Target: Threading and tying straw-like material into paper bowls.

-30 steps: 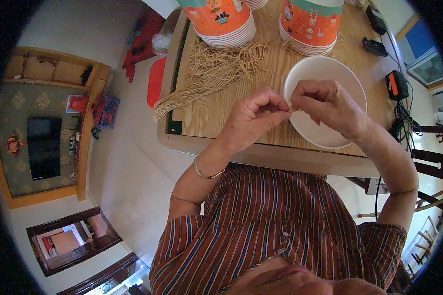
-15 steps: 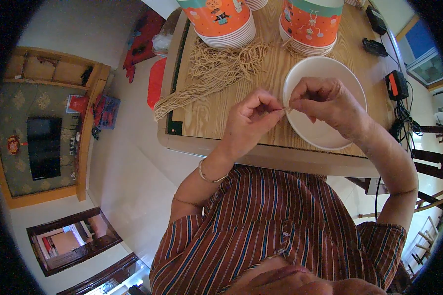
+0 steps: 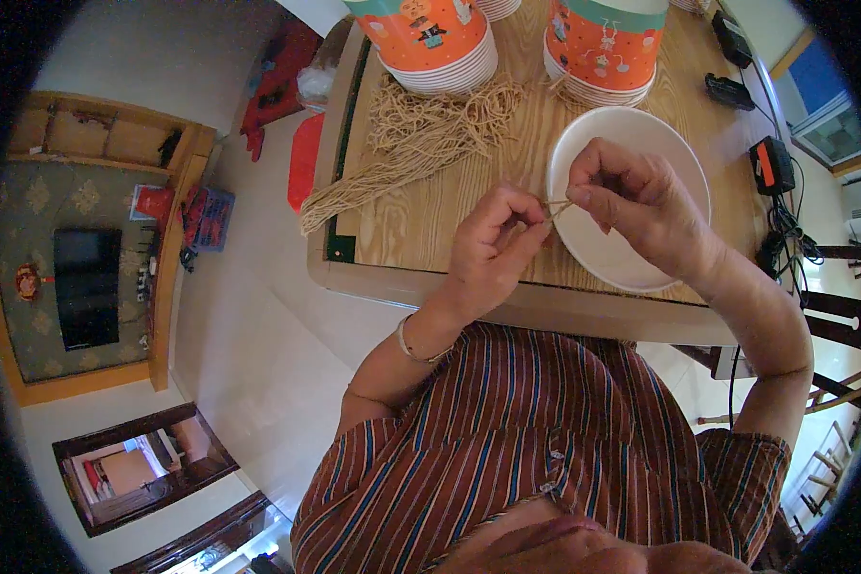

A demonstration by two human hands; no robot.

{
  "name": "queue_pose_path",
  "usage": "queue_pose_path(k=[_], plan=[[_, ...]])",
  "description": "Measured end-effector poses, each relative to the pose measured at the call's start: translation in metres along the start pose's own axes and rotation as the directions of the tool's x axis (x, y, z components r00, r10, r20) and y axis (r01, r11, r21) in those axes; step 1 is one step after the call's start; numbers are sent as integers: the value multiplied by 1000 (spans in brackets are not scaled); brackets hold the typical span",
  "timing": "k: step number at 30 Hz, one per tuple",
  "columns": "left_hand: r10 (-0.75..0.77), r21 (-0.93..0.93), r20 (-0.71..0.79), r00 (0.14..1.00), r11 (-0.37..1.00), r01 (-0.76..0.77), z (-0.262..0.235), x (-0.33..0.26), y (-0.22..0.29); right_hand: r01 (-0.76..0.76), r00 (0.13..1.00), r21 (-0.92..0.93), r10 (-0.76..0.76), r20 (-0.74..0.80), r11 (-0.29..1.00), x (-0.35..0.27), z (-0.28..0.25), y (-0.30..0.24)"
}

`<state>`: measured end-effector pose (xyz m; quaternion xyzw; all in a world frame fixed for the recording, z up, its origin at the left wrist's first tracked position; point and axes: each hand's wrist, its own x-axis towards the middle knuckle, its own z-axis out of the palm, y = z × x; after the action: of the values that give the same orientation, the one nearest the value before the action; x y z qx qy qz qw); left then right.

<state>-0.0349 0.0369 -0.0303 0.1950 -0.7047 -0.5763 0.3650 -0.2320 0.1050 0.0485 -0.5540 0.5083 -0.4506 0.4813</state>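
Between my two hands a short piece of tan string (image 3: 558, 204) is pinched. My left hand (image 3: 497, 244) holds one end between thumb and fingertips, above the table's front edge. My right hand (image 3: 641, 206) grips the other end over the left rim of a round white bowl (image 3: 631, 273). What lies in the bowl beneath the right hand is hidden. Left of the bowl, a loose bundle of tan strings (image 3: 421, 143) spreads across the wooden table (image 3: 392, 234), its straighter end hanging at the left edge.
Two stacks of orange patterned paper tubs, one at the far left (image 3: 430, 43) and one right of it (image 3: 605, 48), stand on the table. Black adapters (image 3: 771, 165) and tangled cables (image 3: 789, 234) lie along the right edge. A red stool (image 3: 304, 163) is beyond the left edge.
My hands have drawn slightly apart, so a loop of the string now shows between the fingertips. My right thumb has shifted, and the left hand has turned a little.
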Motion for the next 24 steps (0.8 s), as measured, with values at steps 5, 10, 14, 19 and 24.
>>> queue_pose_path(k=[5,10,14,19,24], plan=[[43,34,-6,999,999,-42,1,2,-1,38,999,-58,-40,-37,998,-1,3,2],[-23,25,-74,997,999,25,0,2,6,56,997,-206,-64,-33,977,2,5,-2],[-65,27,-110,992,997,68,-3,8,23,14,999,-269,-23,-27,963,5,4,-1],[91,65,-8,996,994,-90,-4,16,21,53,998,-219,-58,-15,974,5,8,-1],[75,-25,-10,997,997,-75,-3,16,19,104,995,-173,-104,10,979,6,10,5]])
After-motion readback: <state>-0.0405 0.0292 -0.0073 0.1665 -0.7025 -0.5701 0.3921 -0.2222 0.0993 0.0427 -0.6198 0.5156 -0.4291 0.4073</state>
